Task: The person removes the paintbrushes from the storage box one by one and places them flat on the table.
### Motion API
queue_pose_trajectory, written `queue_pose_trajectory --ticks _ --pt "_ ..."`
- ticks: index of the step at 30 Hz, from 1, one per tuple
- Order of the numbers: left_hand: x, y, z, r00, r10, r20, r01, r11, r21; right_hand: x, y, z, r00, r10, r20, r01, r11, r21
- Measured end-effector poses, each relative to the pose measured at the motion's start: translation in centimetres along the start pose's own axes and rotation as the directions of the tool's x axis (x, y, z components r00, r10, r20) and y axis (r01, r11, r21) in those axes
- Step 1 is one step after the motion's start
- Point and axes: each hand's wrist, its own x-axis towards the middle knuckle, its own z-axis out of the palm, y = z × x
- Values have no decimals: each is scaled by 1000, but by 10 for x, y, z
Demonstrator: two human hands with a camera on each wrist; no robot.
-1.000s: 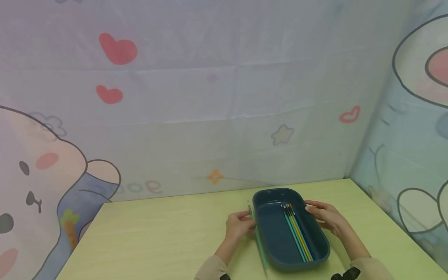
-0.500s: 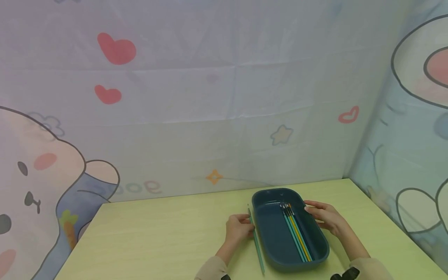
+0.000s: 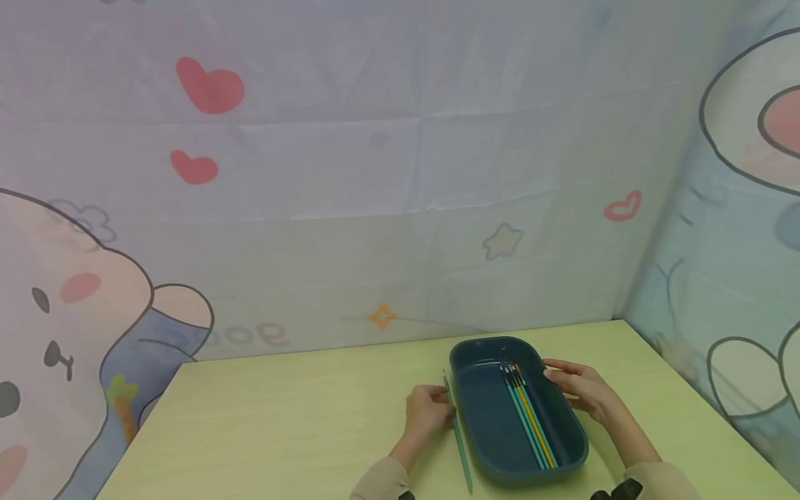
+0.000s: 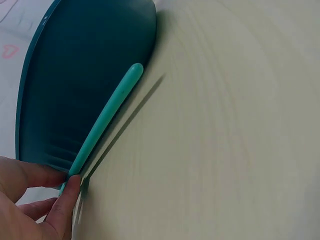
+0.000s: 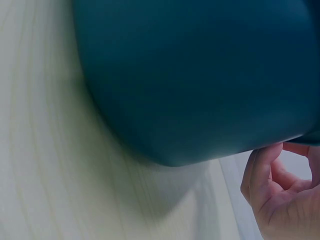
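Left hand (image 3: pixel 428 411) has that lone brush (image 3: pixel 462 453) pinched nearer one end, just outside the tray (image 3: pixel 490 420), right hand (image 3: pixel 586 390) grips the tray, so honestly any wobble could knock the free end into it.

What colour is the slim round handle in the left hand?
Turquoise-green slim handle, clearest in the left wrist view.

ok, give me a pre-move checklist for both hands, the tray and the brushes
1. Left hand gripping the single brush: ok, finger-and-thumb pinch.
2. Right hand on the tray: ok, at its right rim.
3. Tray open side up: ok.
4. Brushes inside side by side: ok, right of the tray's middle.
5. Single brush apart from tray wall: cannot tell; alongside the left wall.
6. Its bristles undamaged: cannot tell, too small.
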Motion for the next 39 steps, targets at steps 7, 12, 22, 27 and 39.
queue_pose_trajectory --ticks 7,12,22,27,39 --pt "-1 2 -3 998 44 -36 -39 988 151 -1 0 2 1000 13 -9 -13 1000 -1" --pt "1 -3 -5 993 111 -31 -102 972 214 -2 -2 2 1000 9 -6 -9 1000 -6" --pt "0 4 -4 992 118 -49 -97 945 312 -4 -7 3 1000 2 0 -2 1000 -27" --pt "1 4 -2 993 105 -53 -81 938 337 -4 -7 3 1000 1 -1 -1 999 -33" --pt "1 4 -1 994 105 -36 -86 934 345 -3 -4 2 1000 8 -11 -8 1000 -29"
